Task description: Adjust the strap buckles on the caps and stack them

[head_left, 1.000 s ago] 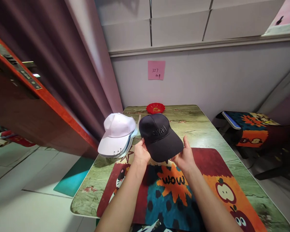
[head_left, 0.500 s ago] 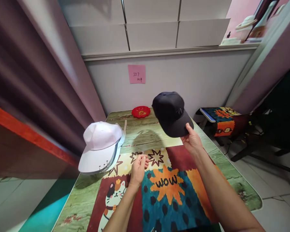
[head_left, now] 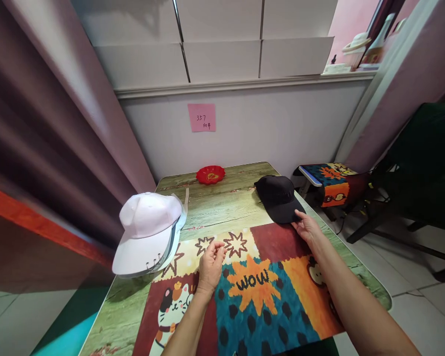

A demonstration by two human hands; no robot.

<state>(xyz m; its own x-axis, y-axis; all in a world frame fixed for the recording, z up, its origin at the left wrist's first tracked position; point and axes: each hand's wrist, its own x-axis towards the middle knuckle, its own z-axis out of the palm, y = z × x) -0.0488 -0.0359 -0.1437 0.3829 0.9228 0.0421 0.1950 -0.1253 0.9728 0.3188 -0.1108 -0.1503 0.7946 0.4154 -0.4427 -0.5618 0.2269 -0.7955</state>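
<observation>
A black cap (head_left: 278, 198) rests at the table's right side, brim toward me. My right hand (head_left: 307, 227) pinches the brim's edge, thumb on top and fingers below. Over the patterned mat (head_left: 252, 316), my left hand (head_left: 212, 264) hovers with its fingers loosely curled and apart, holding nothing. To its left, a white cap (head_left: 150, 222) sits stacked on other light-coloured caps, with metal rings on a brim beneath.
A red scalloped dish (head_left: 210, 174) stands at the back of the wooden table (head_left: 222, 198). Behind it a pink note (head_left: 201, 117) is stuck on the wall. Curtains hang on both sides. A dark chair (head_left: 422, 173) is at the right.
My right hand has lowered the black cap from the air onto the table. My left hand's fingers have loosened a little. The view has shifted slightly.
</observation>
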